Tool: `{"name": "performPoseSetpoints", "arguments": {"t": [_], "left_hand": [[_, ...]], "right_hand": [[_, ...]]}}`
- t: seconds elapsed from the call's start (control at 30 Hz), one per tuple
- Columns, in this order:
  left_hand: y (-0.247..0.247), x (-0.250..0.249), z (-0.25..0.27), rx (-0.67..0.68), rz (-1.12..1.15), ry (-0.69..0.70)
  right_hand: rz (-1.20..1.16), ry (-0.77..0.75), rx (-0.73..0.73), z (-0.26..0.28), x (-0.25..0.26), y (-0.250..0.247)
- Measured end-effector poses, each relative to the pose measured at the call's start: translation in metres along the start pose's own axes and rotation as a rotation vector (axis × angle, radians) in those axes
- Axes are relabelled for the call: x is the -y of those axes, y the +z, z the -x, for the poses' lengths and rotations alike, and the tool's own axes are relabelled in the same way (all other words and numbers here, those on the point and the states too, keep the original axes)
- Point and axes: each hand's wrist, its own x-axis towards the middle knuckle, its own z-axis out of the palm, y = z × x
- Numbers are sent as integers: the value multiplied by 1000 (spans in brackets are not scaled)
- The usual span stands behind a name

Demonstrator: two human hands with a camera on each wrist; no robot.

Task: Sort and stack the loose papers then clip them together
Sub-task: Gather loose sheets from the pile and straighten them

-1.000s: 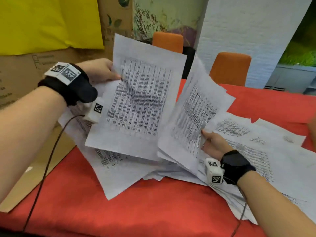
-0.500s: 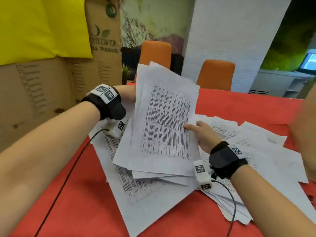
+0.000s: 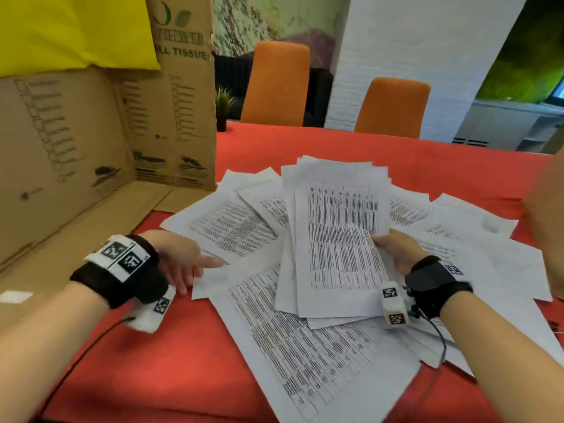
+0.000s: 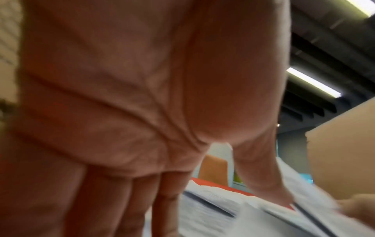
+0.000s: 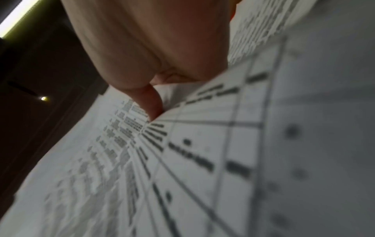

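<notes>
Several printed sheets lie fanned out over the red tablecloth [image 3: 158,377]. My right hand [image 3: 385,241] pinches a gathered stack of papers [image 3: 338,239] at its right edge, thumb on top, and the stack rests slanted over the pile. In the right wrist view the thumb [image 5: 154,104] presses on the top printed sheet [image 5: 202,160]. My left hand [image 3: 195,265] is open at the pile's left side, its straight fingers touching a loose sheet [image 3: 232,230]. The left wrist view shows the fingers [image 4: 162,200] stretched toward the papers [image 4: 233,208]. No clip is in view.
Cardboard boxes [image 3: 91,141] stand along the left of the table, one upright box [image 3: 180,117] close to the pile. Two orange chairs [image 3: 277,83] are behind the far edge, beside a small plant [image 3: 222,108]. Something blurred and tan [image 3: 546,233] sits at the right edge.
My left hand has let go of the stack and dropped to the loose sheets on the left. The stack has come down onto the pile, held by my right hand alone.
</notes>
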Motion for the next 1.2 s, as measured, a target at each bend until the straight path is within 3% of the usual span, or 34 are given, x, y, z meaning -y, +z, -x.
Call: {"name": "performPoseSetpoints", "arguments": {"t": [0.17,0.3,0.4,0.5,0.67,0.77,0.9,1.03,1.07,1.2], "left_hand": [[35,-15,-7,-136,-57,172],[26,-18,0,-347,-120,251],[11,-24,10,-602,246,459],[0,-39,4,-649,860,623],[-4,-71,-19,-757,1225,568],[-10,-83,-22,-648,1371,524],[-8,-62,-30,-445,1284,282],[-4,9,-89,-575,1363,-8],[-2,21,-105,-586,1396,-22],[18,-11,-63,-475,1475,62]], "right_hand": [[212,50,126,12,1,18],[107,42,235,34,2,20],[-27,16,293,36,1,13],[-171,-13,313,41,5,20],[-119,-99,305,47,18,61],[-11,-159,127,39,24,68],[-70,-197,-58,18,26,43],[54,-103,-100,5,8,27],[110,-76,-92,7,4,26],[211,-3,-63,-1,-9,33]]}}
